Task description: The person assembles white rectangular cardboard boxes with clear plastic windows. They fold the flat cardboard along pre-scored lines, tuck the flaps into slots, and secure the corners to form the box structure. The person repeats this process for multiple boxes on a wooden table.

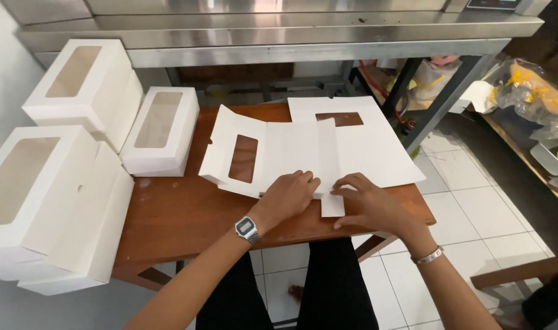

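A flat white box blank (pixel 279 156) with a window cutout is spread across the wooden counter (pixel 181 214), its long axis running left to right. The left hand (pixel 289 194) is pressed flat on its near edge, fingers extended, nothing gripped. The right hand (pixel 365 201), just to the right, pins a narrow flap (pixel 331 205) with loosely curled fingers.

Wooden table (pixel 187 214) under flat box blanks (pixel 291 153), perhaps stacked
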